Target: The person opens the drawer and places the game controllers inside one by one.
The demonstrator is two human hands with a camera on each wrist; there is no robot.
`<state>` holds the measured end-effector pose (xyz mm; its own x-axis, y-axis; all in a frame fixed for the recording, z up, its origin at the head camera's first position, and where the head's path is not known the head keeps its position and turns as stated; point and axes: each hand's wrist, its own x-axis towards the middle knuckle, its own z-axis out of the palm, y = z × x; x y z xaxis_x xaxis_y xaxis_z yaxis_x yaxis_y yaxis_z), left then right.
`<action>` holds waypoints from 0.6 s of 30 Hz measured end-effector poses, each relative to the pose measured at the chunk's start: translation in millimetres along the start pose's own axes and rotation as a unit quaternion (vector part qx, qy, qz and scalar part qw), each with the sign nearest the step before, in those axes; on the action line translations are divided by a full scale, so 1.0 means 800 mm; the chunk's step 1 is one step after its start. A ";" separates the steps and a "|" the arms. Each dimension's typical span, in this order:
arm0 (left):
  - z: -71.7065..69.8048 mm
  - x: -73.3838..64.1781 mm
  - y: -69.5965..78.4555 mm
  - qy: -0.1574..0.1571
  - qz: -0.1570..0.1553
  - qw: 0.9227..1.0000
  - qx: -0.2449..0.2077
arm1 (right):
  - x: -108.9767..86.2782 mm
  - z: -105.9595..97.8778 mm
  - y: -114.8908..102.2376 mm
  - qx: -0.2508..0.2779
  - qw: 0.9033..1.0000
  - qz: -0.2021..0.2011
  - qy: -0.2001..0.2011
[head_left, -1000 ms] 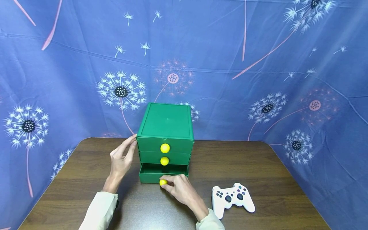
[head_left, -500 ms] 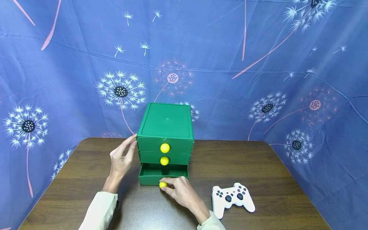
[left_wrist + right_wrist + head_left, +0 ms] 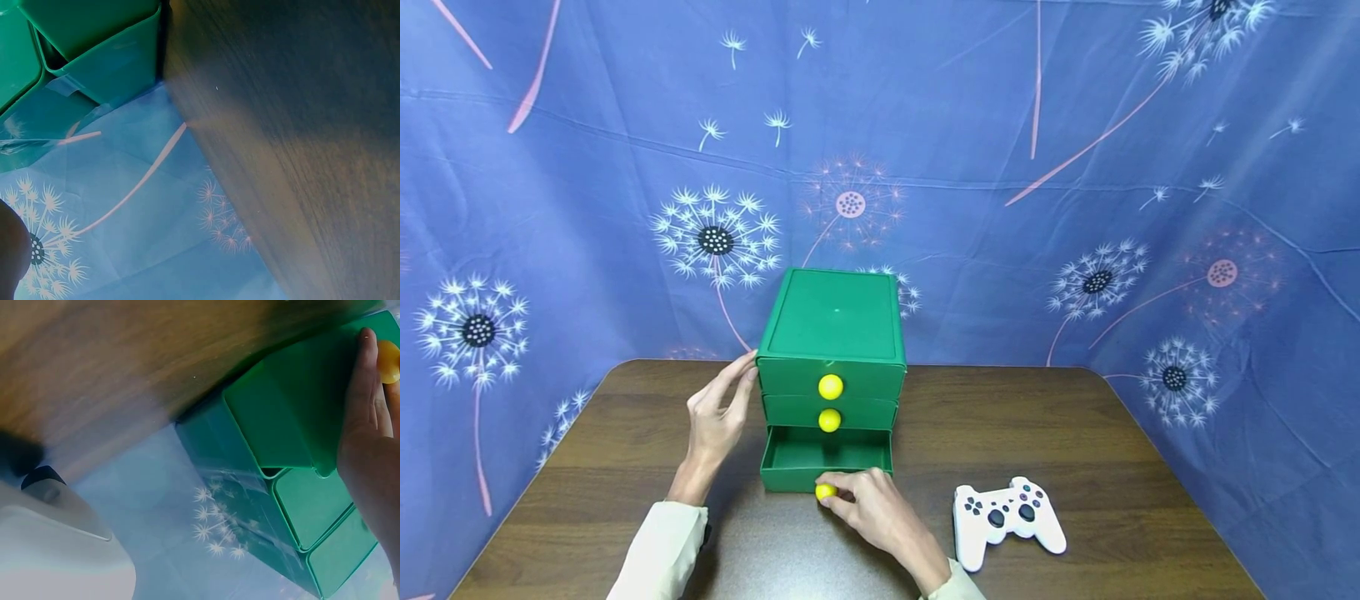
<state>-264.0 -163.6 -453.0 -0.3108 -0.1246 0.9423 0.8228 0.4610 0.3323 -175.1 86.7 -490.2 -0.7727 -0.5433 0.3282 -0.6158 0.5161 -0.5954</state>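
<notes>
A green cabinet (image 3: 838, 317) with three stacked drawers and round yellow knobs stands on the table. Its bottom drawer (image 3: 786, 479) is pulled out, and the part of its inside that shows is bare. My right hand (image 3: 876, 510) pinches that drawer's yellow knob (image 3: 825, 492) between thumb and fingers; the right wrist view shows the fingers around the knob (image 3: 389, 362) too. With extended fingers, my left hand (image 3: 715, 421) touches the cabinet's upper left front corner. Both upper drawers are closed.
A white game controller (image 3: 1006, 521) lies on the wooden table (image 3: 1112, 467), right of my right hand; its grip (image 3: 62, 550) looms large in the right wrist view. Behind the table hangs a blue dandelion-print cloth (image 3: 962, 250).
My right hand has drawn the bottom drawer further out toward me by its knob, exposing more of the inside. My left hand has stayed at the cabinet corner.
</notes>
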 end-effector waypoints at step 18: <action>0.001 0.000 0.001 0.000 -0.002 1.000 -0.001 | -0.009 0.000 -0.005 -0.009 0.999 -0.035 0.007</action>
<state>-263.9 -163.0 -452.9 -0.3145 -0.1257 0.9409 0.8227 0.4584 0.3362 -166.7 88.6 -490.2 -0.7293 -0.5699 0.3786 -0.6712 0.4883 -0.5577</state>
